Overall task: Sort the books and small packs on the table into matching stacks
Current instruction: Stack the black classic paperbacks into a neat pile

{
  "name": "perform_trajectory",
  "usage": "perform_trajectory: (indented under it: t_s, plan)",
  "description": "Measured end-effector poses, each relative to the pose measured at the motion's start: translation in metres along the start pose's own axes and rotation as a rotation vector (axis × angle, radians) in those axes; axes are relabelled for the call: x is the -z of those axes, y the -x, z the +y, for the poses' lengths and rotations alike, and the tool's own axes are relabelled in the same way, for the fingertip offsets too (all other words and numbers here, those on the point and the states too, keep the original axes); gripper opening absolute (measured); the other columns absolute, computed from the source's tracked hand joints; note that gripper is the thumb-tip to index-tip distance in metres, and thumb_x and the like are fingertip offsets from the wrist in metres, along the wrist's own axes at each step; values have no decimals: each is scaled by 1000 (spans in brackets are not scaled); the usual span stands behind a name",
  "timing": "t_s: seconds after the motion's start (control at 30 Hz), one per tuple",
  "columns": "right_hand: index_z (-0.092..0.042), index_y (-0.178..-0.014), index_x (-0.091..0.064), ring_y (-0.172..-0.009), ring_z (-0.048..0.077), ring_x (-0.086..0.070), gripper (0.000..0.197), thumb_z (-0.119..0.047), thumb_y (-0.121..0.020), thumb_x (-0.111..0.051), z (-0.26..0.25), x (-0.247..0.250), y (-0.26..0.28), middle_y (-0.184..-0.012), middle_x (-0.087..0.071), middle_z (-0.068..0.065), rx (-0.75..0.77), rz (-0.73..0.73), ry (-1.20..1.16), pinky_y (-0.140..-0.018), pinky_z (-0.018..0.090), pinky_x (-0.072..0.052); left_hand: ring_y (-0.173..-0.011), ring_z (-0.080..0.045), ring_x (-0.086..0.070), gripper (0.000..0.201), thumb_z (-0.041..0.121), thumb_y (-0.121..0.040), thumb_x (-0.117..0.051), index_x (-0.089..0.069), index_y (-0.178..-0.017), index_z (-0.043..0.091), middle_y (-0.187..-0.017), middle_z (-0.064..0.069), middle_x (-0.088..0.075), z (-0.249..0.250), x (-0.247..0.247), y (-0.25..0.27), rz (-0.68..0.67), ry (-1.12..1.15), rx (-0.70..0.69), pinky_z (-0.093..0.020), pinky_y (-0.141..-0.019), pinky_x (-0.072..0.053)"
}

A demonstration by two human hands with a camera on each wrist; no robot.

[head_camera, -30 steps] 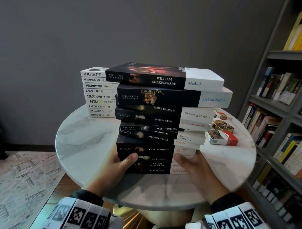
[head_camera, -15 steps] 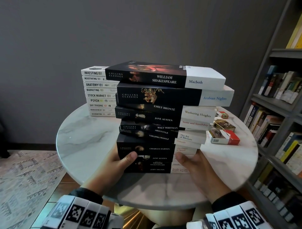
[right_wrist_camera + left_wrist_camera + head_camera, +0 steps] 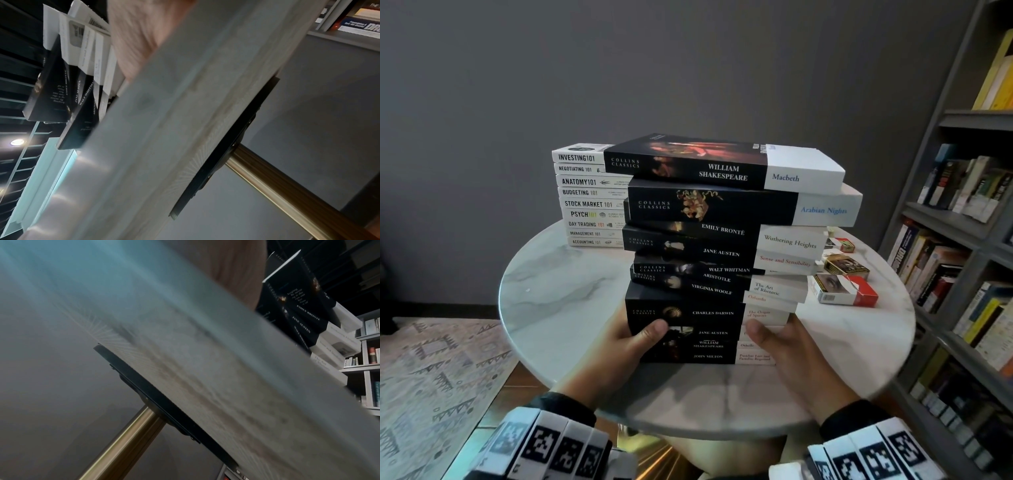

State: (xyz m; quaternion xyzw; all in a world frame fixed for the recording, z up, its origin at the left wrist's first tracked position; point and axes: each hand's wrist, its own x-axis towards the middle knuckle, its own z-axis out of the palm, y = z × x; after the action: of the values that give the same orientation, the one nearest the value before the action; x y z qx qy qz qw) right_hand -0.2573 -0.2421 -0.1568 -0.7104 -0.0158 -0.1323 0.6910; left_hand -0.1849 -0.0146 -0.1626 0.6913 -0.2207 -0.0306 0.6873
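Both hands unmoved since earlier frame: left hand [image 3: 619, 346] and right hand [image 3: 787, 349] grip base of Collins Classics stack [image 3: 709, 260] on surface [image 3: 558, 294], thumbs on spines.

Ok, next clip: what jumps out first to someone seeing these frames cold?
A tall, uneven stack of black Collins Classics books dominates the near middle of the round marble table, with the left hand and right hand gripping its lowest books from either side. Behind it to the left stands a neater white 101-series stack; small packs lie to its right.
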Motion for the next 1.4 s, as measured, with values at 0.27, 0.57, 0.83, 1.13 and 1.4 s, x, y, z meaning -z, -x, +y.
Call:
perform_trajectory:
  t_s: [0.27,0.57,0.83,1.13,1.4]
  plan:
    - [-17,-129,-51,-109,10,-63,99,-69,-49,-76,-2,-1,0,-116,-68,-5,22,-4,10,-85,20,-52,-87,-12,-68,86,79,-40,-72,-65,-99,16,-94,2,-73,1,-1,0,-9,-3,-12,-29,-78,-49]
    - [-18,-128,-50,-109,11,-63,104,-72,-44,-76,-3,-1,2,-116,-68,-6,6,-14,-15,-85,19,-53,-86,-9,-68,83,81,-40,-70,-66,-96,19,-92,5,-73,0,-1,0,-1,-22,-20,-30,-79,-49]
    - [-19,-125,-53,-106,8,-64,78,-52,-55,-69,-3,0,2,-113,-69,-8,-25,-4,-3,-86,21,-53,-87,-6,-67,84,83,-42,-67,-64,-98,20,-93,9,-73,3,-1,1,-18,-53,-32,-24,-76,-47]
    - [-5,-125,-48,-107,21,-62,62,15,-71,-71,-4,3,0,-114,-65,10,-122,-9,43,-66,14,-51,-90,-18,-69,95,65,-34,-84,-60,-109,11,-98,-4,-73,3,2,-2,-74,-6,34,-28,-76,-52]
    - [-5,-124,-49,-105,18,-61,60,17,-72,-69,-5,2,0,-113,-64,10,-134,15,65,-64,13,-51,-85,-13,-70,97,65,-29,-85,-60,-106,12,-94,1,-74,2,2,-1,-86,18,66,-21,-69,-53]
